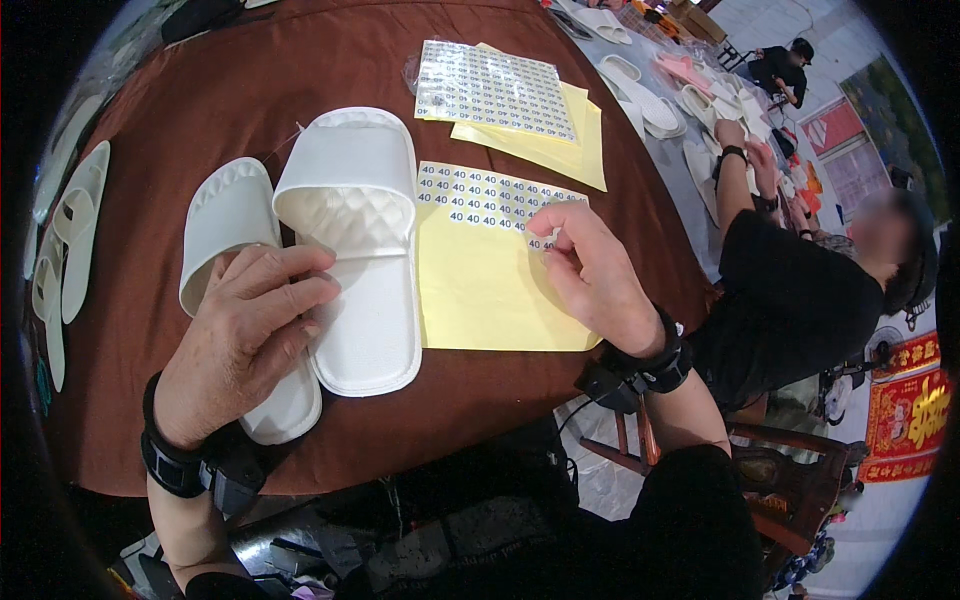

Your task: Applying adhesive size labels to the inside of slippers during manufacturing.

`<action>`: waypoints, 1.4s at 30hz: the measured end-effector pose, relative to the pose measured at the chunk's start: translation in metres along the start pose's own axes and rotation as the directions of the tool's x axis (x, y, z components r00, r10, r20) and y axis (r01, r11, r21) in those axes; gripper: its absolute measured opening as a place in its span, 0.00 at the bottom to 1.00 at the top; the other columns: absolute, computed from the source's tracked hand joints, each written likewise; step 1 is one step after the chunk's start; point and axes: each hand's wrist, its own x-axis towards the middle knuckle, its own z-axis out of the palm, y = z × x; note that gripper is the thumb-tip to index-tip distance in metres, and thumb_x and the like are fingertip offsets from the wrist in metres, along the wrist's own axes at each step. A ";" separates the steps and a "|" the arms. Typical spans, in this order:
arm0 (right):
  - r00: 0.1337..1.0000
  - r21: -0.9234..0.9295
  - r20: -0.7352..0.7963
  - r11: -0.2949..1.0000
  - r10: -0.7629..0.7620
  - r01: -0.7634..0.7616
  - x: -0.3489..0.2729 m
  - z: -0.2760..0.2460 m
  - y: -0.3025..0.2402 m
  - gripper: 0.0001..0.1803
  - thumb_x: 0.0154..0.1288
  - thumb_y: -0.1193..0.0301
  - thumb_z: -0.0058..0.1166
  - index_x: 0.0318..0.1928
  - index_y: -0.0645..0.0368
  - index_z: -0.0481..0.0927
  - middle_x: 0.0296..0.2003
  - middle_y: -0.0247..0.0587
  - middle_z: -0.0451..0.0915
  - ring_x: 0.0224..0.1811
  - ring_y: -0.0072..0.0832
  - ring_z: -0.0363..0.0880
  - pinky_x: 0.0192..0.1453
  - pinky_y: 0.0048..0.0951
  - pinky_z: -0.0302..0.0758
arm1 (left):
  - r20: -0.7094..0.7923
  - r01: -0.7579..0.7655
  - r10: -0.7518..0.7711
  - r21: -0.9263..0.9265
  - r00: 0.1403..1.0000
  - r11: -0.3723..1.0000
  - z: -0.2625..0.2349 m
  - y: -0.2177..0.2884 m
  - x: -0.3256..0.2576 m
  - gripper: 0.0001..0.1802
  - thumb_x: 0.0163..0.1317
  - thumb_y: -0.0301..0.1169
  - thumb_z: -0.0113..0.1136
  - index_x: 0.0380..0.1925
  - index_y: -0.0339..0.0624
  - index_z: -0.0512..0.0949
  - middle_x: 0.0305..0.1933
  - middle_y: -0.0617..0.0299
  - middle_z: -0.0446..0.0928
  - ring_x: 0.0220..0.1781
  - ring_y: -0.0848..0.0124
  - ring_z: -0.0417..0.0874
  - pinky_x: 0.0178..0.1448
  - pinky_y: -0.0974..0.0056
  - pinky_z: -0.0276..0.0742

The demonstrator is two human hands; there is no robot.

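A pair of white slippers lies in front of me on a brown cloth: the left slipper (232, 205) and, pressed close beside it, the right slipper (372, 300). My left hand (250, 325) rests over the left one, fingers loosely stretched out, their tips at the inner edge of the right one's footbed. To the right is a yellow sheet of small round number stickers (480, 280), its lower part bare. Over its last row of stickers, my right hand (590, 265) has thumb and forefinger bent together; whatever is between them is too small to make out.
Beyond lie more sticker sheets (495, 90) in clear plastic and on yellow backing. Pale slippers (80, 240) lie at the far left edge. On the right, a person in black (800, 280) works at another table (640, 70) with footwear. A wooden chair (800, 470) stands lower right.
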 end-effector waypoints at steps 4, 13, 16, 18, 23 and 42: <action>0.999 -0.025 0.002 0.999 -0.043 0.043 0.001 0.000 0.002 0.15 0.56 0.83 0.52 0.45 0.62 0.75 0.36 0.48 0.77 0.39 0.47 0.78 0.44 0.40 0.74 | 0.002 0.002 -0.002 -0.004 1.000 1.000 0.000 0.000 0.000 0.16 0.54 0.20 0.62 0.45 0.37 0.81 0.58 0.53 0.78 0.57 0.55 0.76 0.63 0.55 0.68; 1.000 0.014 0.015 1.000 -0.005 0.005 0.001 -0.001 0.000 0.15 0.56 0.84 0.52 0.46 0.62 0.75 0.37 0.48 0.77 0.39 0.45 0.79 0.43 0.40 0.74 | 0.001 -0.001 0.001 0.009 1.000 1.000 0.000 0.000 0.001 0.16 0.54 0.21 0.62 0.45 0.37 0.81 0.58 0.54 0.78 0.57 0.56 0.76 0.64 0.56 0.67; 1.000 0.012 0.011 1.000 0.007 -0.007 -0.001 -0.002 -0.001 0.16 0.56 0.85 0.52 0.46 0.62 0.75 0.37 0.48 0.77 0.38 0.44 0.79 0.42 0.39 0.74 | 0.006 0.008 -0.008 0.013 1.000 1.000 0.000 0.001 0.001 0.16 0.54 0.22 0.62 0.45 0.37 0.81 0.58 0.54 0.78 0.57 0.56 0.77 0.64 0.56 0.67; 1.000 -0.001 0.007 1.000 0.000 0.000 -0.001 -0.002 -0.001 0.16 0.56 0.85 0.51 0.47 0.62 0.75 0.38 0.48 0.77 0.38 0.44 0.79 0.42 0.38 0.74 | 0.005 0.009 -0.009 0.012 1.000 1.000 -0.001 0.001 0.001 0.16 0.54 0.22 0.62 0.45 0.37 0.81 0.58 0.54 0.78 0.57 0.55 0.77 0.64 0.55 0.67; 1.000 0.001 0.013 1.000 -0.011 0.011 0.000 -0.001 0.001 0.16 0.56 0.85 0.52 0.46 0.62 0.75 0.38 0.48 0.77 0.39 0.44 0.79 0.42 0.39 0.74 | 0.010 0.018 -0.018 0.015 1.000 1.000 -0.001 0.002 0.001 0.17 0.54 0.22 0.63 0.45 0.38 0.81 0.59 0.54 0.78 0.57 0.55 0.76 0.64 0.54 0.67; 0.998 0.204 -0.046 0.979 0.042 -0.032 -0.005 0.002 0.008 0.14 0.58 0.82 0.55 0.46 0.60 0.74 0.32 0.40 0.75 0.30 0.28 0.75 0.33 0.28 0.71 | -0.019 -0.004 0.005 0.026 1.000 1.000 0.001 0.004 0.001 0.18 0.51 0.19 0.63 0.45 0.37 0.80 0.56 0.55 0.77 0.56 0.53 0.75 0.65 0.53 0.64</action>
